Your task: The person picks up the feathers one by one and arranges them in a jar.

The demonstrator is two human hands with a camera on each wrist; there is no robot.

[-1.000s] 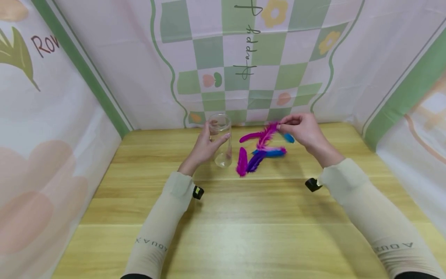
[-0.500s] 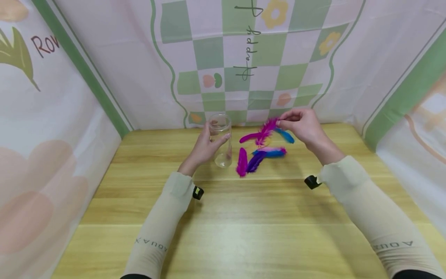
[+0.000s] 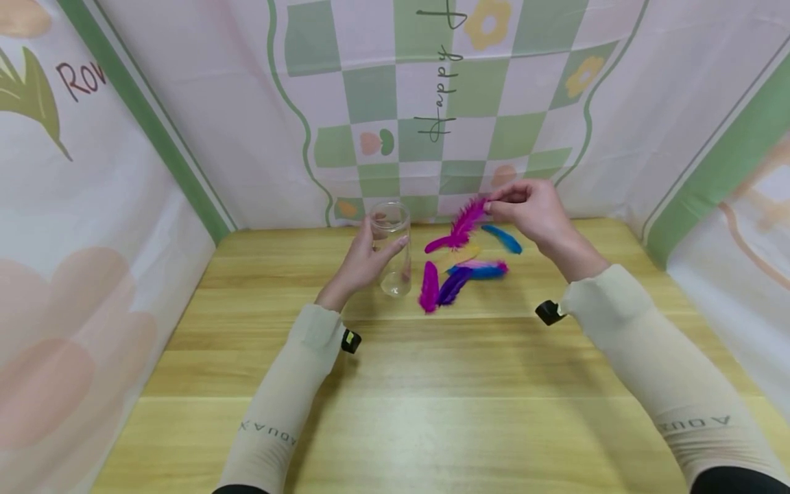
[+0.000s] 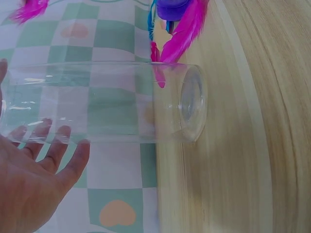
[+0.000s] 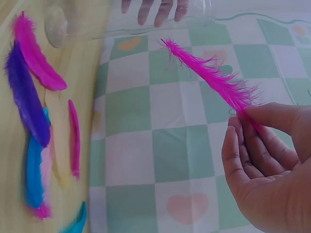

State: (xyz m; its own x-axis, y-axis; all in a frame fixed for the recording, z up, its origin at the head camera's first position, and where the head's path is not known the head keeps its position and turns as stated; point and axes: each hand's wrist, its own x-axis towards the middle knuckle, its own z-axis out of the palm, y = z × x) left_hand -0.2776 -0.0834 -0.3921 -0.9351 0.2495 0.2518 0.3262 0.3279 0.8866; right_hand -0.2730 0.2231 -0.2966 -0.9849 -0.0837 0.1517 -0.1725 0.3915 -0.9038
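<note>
A clear, tall glass jar point(image 3: 395, 264) stands upright on the table, and my left hand point(image 3: 364, 257) grips its side with the thumb in front. In the left wrist view nothing shows inside the jar point(image 4: 107, 104). Between thumb and fingers my right hand point(image 3: 533, 213) pinches one end of a fluffy magenta feather point(image 3: 467, 223). That feather point(image 5: 209, 75) slants down from the fingers toward the jar in the head view, raised over the pile. Below lie a purple feather point(image 3: 453, 287), a magenta feather point(image 3: 428, 287), a blue feather point(image 3: 487, 272) and a yellow one point(image 3: 457, 257).
A separate blue feather point(image 3: 503, 239) lies behind the pile, near the back edge of the wooden table point(image 3: 395, 412). Close behind that edge hangs a checkered cloth point(image 3: 420, 171). Patterned cloth walls point(image 3: 123, 226) flank both sides.
My right hand has risen slightly, lifting the magenta feather up off the pile and uncovering the yellow and blue feathers beneath. The left hand and the jar have stayed put.
</note>
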